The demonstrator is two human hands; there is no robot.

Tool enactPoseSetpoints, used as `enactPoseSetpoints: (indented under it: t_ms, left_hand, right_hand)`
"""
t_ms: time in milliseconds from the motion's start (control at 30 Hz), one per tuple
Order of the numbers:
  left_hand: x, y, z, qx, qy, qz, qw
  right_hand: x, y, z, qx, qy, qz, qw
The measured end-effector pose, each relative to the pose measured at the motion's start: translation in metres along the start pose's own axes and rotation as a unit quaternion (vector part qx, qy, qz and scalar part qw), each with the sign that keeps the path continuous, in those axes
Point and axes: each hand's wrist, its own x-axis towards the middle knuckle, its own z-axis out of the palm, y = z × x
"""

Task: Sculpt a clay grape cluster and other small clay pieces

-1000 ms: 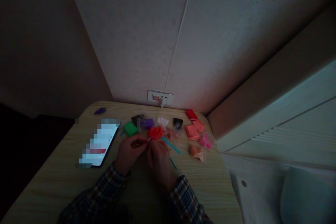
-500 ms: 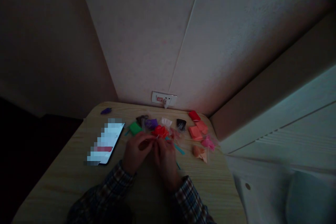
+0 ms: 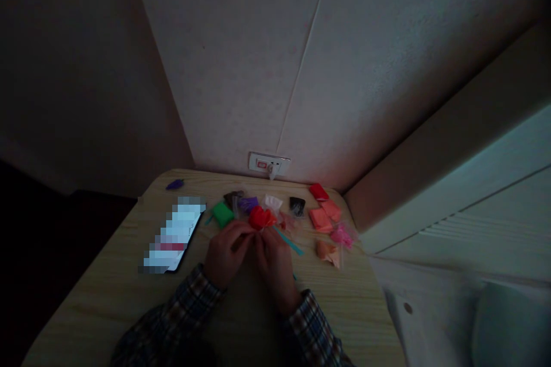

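My left hand (image 3: 224, 252) and my right hand (image 3: 275, 261) meet over the middle of the wooden table (image 3: 103, 298), fingers pinched together on a small red packet (image 3: 260, 218) that sticks up just above them. A teal stick (image 3: 288, 241) lies on the table beside my right hand. Small coloured packets lie in a row beyond my hands: green (image 3: 222, 213), purple (image 3: 248, 203), white (image 3: 272, 202) and black (image 3: 297, 205). The room is dim, so fine detail of the fingers is hard to make out.
A phone (image 3: 174, 233) with a lit screen lies to the left. Orange and red packets (image 3: 322, 217), a pink one (image 3: 341, 235) and a peach one (image 3: 325, 250) lie to the right. A wall socket (image 3: 268, 163) sits behind the table. A white surface (image 3: 430, 315) stands at the right.
My hands have stayed together on the red packet, which now sits more bunched and upright above the fingers. The view shifted slightly.
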Motion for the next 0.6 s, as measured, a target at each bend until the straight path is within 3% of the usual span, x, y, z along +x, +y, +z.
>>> enactPoseSetpoints:
  t_ms: [267, 500, 600]
  left_hand:
    - [-0.003, 0.001, 0.001, 0.036, 0.011, 0.045, 0.998]
    - [0.004, -0.004, -0.004, 0.021, 0.015, -0.049, 0.998]
    - [0.011, -0.003, -0.010, 0.015, -0.004, -0.059, 0.998]
  right_hand:
    - [0.000, -0.002, -0.004, 0.029, 0.001, -0.004, 1.000]
    - [-0.009, -0.009, 0.003, 0.027, -0.027, -0.076, 0.996]
    - [-0.007, -0.012, 0.001, 0.047, -0.022, -0.047, 0.998]
